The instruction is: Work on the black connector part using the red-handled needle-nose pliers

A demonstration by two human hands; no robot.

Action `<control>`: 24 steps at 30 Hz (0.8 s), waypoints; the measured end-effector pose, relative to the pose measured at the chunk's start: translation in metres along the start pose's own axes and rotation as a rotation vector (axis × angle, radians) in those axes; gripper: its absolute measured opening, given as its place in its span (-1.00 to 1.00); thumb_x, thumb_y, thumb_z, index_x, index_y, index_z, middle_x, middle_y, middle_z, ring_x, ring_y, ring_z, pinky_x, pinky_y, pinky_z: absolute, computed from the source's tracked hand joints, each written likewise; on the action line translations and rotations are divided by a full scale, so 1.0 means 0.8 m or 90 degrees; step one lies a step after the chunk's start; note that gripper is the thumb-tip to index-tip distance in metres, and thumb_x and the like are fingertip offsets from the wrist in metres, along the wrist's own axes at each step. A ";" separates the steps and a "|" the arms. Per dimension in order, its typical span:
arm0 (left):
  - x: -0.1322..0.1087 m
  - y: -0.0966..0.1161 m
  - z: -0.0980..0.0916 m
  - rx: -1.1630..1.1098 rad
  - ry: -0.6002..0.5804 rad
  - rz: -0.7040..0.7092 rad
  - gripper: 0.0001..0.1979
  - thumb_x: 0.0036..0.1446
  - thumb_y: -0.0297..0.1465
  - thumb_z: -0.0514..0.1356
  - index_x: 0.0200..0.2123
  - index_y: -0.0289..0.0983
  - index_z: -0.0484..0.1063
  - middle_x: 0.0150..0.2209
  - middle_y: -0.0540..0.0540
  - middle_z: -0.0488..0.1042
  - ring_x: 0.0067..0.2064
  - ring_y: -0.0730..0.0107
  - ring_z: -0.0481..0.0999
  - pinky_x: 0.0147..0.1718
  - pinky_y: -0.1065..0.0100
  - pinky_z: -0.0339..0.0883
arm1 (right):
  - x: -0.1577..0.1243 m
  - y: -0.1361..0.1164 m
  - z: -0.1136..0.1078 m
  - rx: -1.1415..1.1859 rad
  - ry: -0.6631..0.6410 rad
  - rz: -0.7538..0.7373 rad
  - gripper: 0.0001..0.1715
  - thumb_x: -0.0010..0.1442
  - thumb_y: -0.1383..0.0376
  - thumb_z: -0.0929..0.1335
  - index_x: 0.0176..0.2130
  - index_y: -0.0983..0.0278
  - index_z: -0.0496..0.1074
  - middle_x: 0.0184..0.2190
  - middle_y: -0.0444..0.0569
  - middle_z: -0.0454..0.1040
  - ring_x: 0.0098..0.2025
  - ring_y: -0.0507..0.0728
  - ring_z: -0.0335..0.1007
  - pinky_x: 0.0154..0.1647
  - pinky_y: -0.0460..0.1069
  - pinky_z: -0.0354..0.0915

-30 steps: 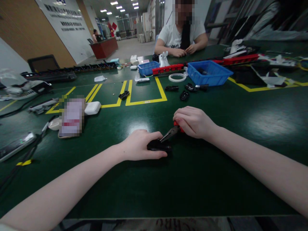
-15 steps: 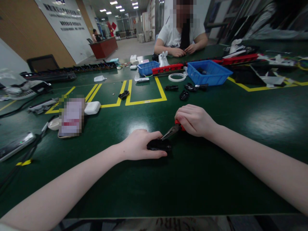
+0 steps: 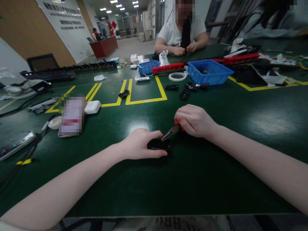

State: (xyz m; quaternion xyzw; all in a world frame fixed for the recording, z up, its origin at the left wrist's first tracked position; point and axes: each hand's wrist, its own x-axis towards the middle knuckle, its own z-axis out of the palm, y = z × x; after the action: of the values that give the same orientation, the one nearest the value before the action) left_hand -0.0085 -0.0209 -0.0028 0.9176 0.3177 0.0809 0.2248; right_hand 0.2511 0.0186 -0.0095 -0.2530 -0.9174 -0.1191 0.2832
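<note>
My left hand grips a small black plastic part and presses it against the green table. My right hand is closed round the red handles of needle-nose pliers. The pliers' metal tip points down-left and touches the top of the black part. Both forearms reach in from the near edge.
Loose black parts lie beyond my hands, near a blue bin and a white tape ring. A smaller blue bin and red trays stand further back. A person in a white shirt works across the table. Devices and cables lie at the left.
My right hand and the pliers rose slightly, with the tip still at the black part. The left hand has stayed in place.
</note>
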 end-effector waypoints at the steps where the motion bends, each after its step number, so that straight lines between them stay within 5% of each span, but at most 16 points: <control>1: 0.000 0.000 0.000 0.002 0.000 -0.002 -0.57 0.21 0.04 0.20 -0.16 -0.22 0.43 -0.51 0.06 0.39 -0.47 0.37 0.41 -0.48 0.42 0.01 | 0.000 0.000 0.000 -0.001 0.000 -0.001 -0.61 0.39 0.31 0.13 -0.39 0.26 0.38 -0.43 0.01 0.51 -0.38 0.12 0.41 -0.32 0.05 0.25; 24: -0.002 0.000 0.000 -0.003 0.021 0.013 -0.58 0.21 0.03 0.20 -0.20 -0.22 0.42 -0.53 0.08 0.35 -0.49 0.41 0.38 -0.51 0.43 0.01 | 0.000 -0.003 0.002 -0.006 0.037 0.010 -0.62 0.39 0.31 0.13 -0.40 0.25 0.36 -0.45 0.00 0.51 -0.40 0.12 0.42 -0.32 0.05 0.27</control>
State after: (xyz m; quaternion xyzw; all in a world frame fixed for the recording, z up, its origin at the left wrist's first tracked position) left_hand -0.0095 -0.0216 -0.0032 0.9187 0.3119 0.0989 0.2212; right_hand 0.2491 0.0169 -0.0112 -0.2581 -0.9063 -0.1283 0.3091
